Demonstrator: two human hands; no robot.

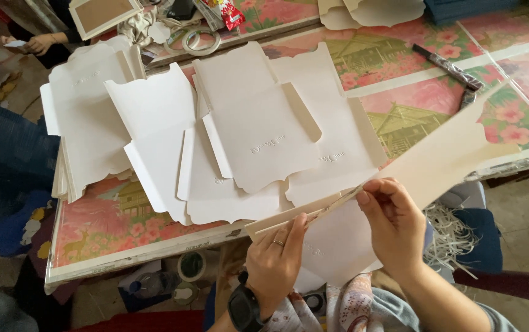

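1. Both hands pinch one cream die-cut card blank (442, 150) along its near flap. Left hand (276, 261) has thumb and fingers shut on the folded edge from below. Right hand (393, 224) has fingertips (366, 195) closed on the same edge further along, where a thin strip (338, 204) appears to lift away from the flap; too small to tell whether it is tape backing or the flap's own lip.
2. Blank position: held in the air over the near edge of the worktop (123, 258), tilted, its scalloped end reaching up and right over the flowered pink cover.
3. Judgement on doing this well: keep the left grip close to the right one so the flap does not bow; keep the right pinch low on the strip and pull along the edge, not upward, or the card may crease or tear.
4. Judgement: the card looks thin and stiff, so a light pinch should be enough; hard pressure could dent it.
5. Just beyond the hands: a spread of flat card blanks (258, 123), overlapping, embossed faces up, with a taller stack (77, 123) at the left.
6. Further out: a tape roll (200, 40) near the far edge, a dark folded tool (452, 69) on the right, and another person's hand (40, 43) at top left, well apart.
7. Under the worktop: a second tape roll (192, 265) and shredded paper strips (455, 237).
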